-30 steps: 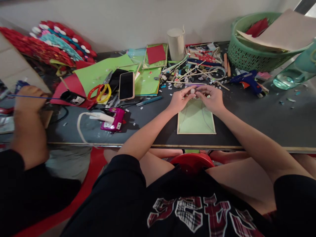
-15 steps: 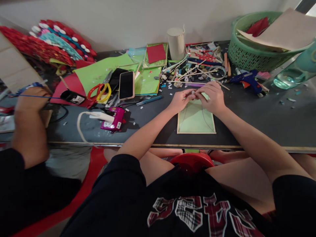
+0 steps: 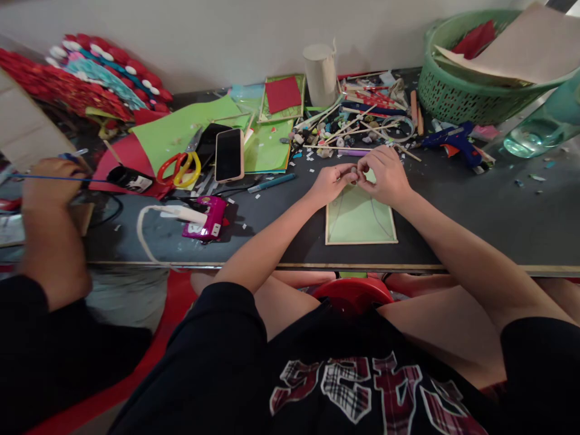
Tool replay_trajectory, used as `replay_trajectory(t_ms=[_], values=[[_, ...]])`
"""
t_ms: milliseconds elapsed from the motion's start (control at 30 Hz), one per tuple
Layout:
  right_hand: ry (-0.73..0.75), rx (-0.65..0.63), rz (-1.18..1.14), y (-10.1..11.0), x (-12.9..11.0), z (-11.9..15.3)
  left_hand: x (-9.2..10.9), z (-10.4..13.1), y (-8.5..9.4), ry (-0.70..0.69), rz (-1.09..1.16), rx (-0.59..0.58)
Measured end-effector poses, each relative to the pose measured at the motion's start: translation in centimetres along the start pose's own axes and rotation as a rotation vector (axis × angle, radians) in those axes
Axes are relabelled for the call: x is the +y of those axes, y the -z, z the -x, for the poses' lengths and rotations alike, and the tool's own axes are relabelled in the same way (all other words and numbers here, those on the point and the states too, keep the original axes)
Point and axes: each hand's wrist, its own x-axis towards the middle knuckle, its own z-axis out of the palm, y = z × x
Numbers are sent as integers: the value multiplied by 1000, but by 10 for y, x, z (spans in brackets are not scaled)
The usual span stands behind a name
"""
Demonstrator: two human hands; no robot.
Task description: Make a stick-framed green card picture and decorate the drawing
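Note:
Both my hands meet over the top edge of a light green card [image 3: 359, 220], which has a thin wooden frame and curved pencil lines. My left hand [image 3: 331, 185] pinches a small greyish pebble [image 3: 354, 171] between thumb and finger. Close against it, my right hand [image 3: 385, 176] has its fingertips pressed together at the same spot. Whether those fingertips also grip the pebble or something else is hidden. Just beyond my hands lie thin wooden sticks [image 3: 338, 147] and a heap of small coloured pebbles [image 3: 324, 128].
Left of me are a phone [image 3: 229, 155], scissors [image 3: 188, 169], a blue pen [image 3: 272, 183] and a magenta power socket [image 3: 209, 219]. A blue glue gun [image 3: 457, 144], green basket [image 3: 462, 84] and water bottle [image 3: 530, 140] stand right. A co-worker's hand [image 3: 54, 181] is far left.
My right fingertips have shifted slightly around the pebble, which shows less now. The view has tilted a little. My left hand stays almost in place; the card has not moved.

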Motion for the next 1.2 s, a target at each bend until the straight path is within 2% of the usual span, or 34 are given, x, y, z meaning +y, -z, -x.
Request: replay_trajectory(t_ms=[200, 367, 433, 533, 700, 800, 933, 1000, 1100, 1200], values=[[-27, -12, 38, -4, 4, -2, -3, -1, -1, -8, -30, -4], [-182, 78, -10, 7, 9, -2, -8, 0, 0, 30, 52, -46], [-275, 46, 12, 16, 5, -1, -10, -1, 2, 51, 4, -78], [-448, -93, 134, 26, -3, 2, -16, -4, 5, 77, -156, -79], [-622, -303, 312, 18, -1, 4, -42, -17, 4, 89, -382, 56], [-688, -271, 380, 9, 2, 3, -61, -27, 0, 80, -445, 96], [-696, -245, 398, 4, 0, -3, -78, -39, -1, 22, -398, 154], [-681, -253, 395, 4, -1, -8, -79, -43, 0, 7, -368, 208], [-676, -263, 395, 6, -2, -14, -68, -41, 5, -3, -354, 276], [-688, -246, 386, 8, 0, -15, -53, -30, 9, -2, -230, 275]])
